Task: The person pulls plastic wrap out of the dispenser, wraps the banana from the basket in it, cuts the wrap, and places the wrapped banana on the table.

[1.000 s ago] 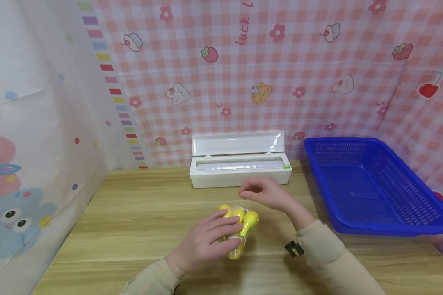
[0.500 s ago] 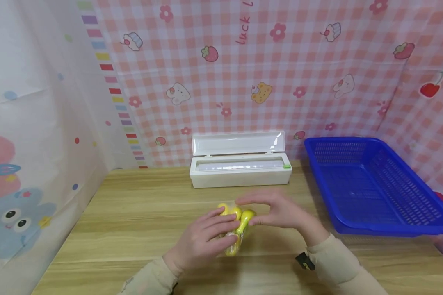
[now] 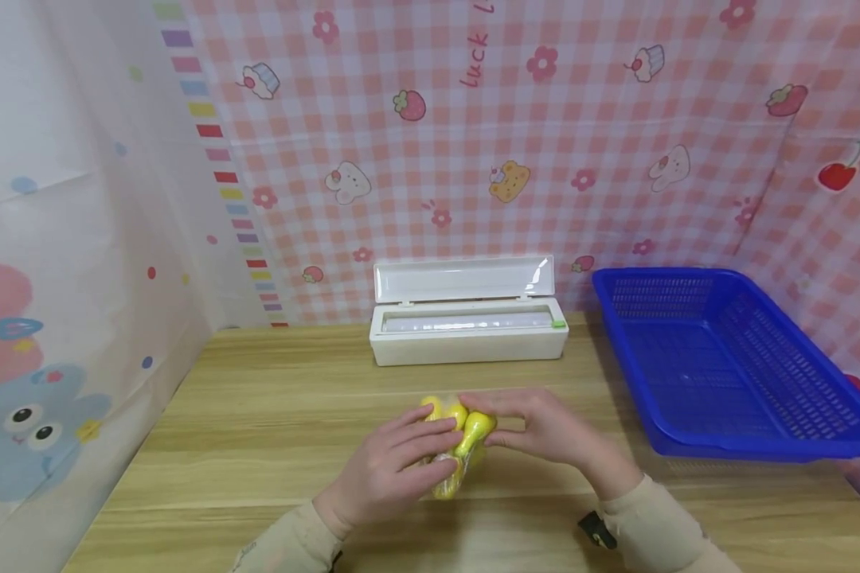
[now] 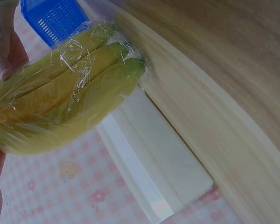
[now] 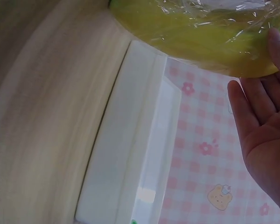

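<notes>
A bunch of yellow bananas (image 3: pixel 476 428) is wrapped in clear cling film, its greenish ends showing in the left wrist view. My left hand (image 3: pixel 394 461) holds the bunch from the left, fingers over its top and thumb at the near side. From the right, my right hand (image 3: pixel 545 430) grips it between thumb and fingers. The right wrist view shows that thumb on the film and the fingers under the bananas (image 5: pixel 191 44). Behind the hands stands a white cling film dispenser (image 3: pixel 466 350), its lid (image 3: pixel 466 282) raised and a roll lying inside.
To the right sits a blue plastic basket (image 3: pixel 695 382) with perforated walls. A small green slider (image 3: pixel 558 324) is on the dispenser's right end. Pink checked cloth (image 3: pixel 430 159) hangs behind the wooden table (image 3: pixel 272 422), with white cloth (image 3: pixel 79 223) at the left.
My right hand has come down from above the bunch onto its right side and taken hold. The bananas and left hand have shifted slightly left.
</notes>
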Available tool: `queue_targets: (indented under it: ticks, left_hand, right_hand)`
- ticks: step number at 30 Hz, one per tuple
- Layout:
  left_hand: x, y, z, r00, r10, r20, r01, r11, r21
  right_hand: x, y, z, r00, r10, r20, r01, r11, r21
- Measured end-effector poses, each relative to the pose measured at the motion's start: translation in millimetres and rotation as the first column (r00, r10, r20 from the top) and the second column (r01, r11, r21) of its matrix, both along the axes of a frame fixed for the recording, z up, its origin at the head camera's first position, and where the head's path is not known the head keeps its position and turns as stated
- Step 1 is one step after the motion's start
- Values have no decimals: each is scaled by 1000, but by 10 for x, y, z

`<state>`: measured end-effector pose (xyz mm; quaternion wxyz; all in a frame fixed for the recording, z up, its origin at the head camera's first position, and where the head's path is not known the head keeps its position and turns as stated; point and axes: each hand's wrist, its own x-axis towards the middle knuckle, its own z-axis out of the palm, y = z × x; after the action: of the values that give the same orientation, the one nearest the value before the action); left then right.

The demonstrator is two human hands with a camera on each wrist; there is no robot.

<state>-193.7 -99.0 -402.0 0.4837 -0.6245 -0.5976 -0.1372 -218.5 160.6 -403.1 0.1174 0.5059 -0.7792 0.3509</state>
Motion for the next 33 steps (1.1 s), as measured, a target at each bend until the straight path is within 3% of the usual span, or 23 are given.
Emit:
queue_targets:
  ticks: [10, 13, 16, 19, 24, 26, 29, 33]
  left_hand:
    - [10, 1, 6, 1000, 3, -16, -3, 1000, 18]
    - [12, -4, -21, 1000, 23, 4, -23, 1000, 10]
    - [12, -24, -54, 994, 61, 91, -60, 998, -14]
    - [-5, -61, -83, 977, 101, 187, -99, 995, -25]
    - [-36, -117, -93, 946, 119, 301, -127, 992, 6]
    - [-35, -112, -73, 923, 131, 363, -148, 989, 19]
    - [-34, -75, -23, 872, 171, 458, -206, 978, 28]
    - [-29, -2, 45, 782, 299, 548, -348, 937, -15]
  right_hand:
    - [41, -32, -112, 996, -92, 19, 93, 995, -38]
    - [47, -40, -133, 992, -123, 6, 123, 991, -43]
    - [48, -50, -137, 989, -149, -14, 148, 988, -49]
    - [42, -60, -122, 980, -191, -55, 188, 981, -54]
    - [23, -63, -52, 943, -299, -145, 295, 954, -43]
    - [18, -66, -19, 921, -341, -189, 341, 939, -32]
    - [6, -92, 25, 885, -377, -271, 393, 919, 4]
    - [-19, -172, 55, 847, -366, -386, 418, 907, 56]
